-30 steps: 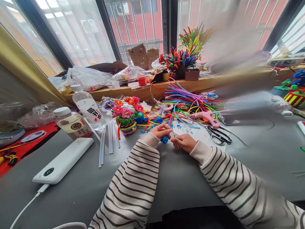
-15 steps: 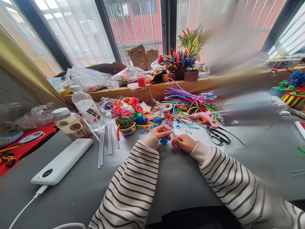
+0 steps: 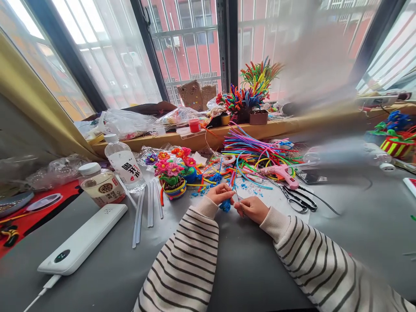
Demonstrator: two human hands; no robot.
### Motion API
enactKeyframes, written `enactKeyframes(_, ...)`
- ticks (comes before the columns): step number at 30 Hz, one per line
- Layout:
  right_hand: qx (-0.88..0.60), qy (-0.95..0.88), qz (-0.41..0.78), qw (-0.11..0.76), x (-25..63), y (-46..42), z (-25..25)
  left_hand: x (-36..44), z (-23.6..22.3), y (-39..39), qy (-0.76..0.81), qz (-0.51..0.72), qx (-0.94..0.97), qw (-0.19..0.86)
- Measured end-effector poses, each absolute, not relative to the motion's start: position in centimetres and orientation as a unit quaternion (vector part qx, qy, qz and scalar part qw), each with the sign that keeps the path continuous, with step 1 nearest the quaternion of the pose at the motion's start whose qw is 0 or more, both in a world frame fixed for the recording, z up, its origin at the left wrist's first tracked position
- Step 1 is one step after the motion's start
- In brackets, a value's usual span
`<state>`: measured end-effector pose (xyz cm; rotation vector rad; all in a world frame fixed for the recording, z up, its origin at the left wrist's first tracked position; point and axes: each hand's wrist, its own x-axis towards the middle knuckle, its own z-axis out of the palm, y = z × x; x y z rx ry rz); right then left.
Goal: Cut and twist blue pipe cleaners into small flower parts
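My left hand (image 3: 221, 193) is closed, its fingertips pinched together. A blue fuzzy pipe-cleaner piece (image 3: 225, 206) hangs just beneath its fingers, seemingly held by them. Facing it, my right hand (image 3: 252, 209) is closed on a thin dark metal tool (image 3: 238, 198), which points up and away from me; its exact kind is too small to make out. The fingertips of both hands are close together over the grey table. Blue fuzzy scraps (image 3: 214, 178) are scattered just beyond. To the left of my hands stands a small striped pot (image 3: 175, 190) of pink pipe-cleaner flowers (image 3: 169, 168).
A pink glue gun (image 3: 284, 175) and black-handled scissors (image 3: 297, 199) lie to the right. Colourful pipe cleaners (image 3: 250, 145) are heaped behind. Clear glue sticks (image 3: 150, 206), a water bottle (image 3: 125, 164), a squat drink bottle (image 3: 102, 184) and a white power bank (image 3: 86, 236) are at left.
The camera view has tilted up slightly, so everything sits lower in the picture. Both hands keep nearly the same pose, with the tool still between them.
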<state>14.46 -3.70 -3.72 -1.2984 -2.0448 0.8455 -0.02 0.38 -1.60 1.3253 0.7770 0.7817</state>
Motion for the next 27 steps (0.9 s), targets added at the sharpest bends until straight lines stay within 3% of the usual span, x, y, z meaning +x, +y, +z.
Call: enactKeyframes(27, -0.486, -0.765, 0.318, 0.277, 14.65, -3.85, -3.63, 0.01, -1.80, 0.18, 0.339, 0.334, 0.602, 0.641)
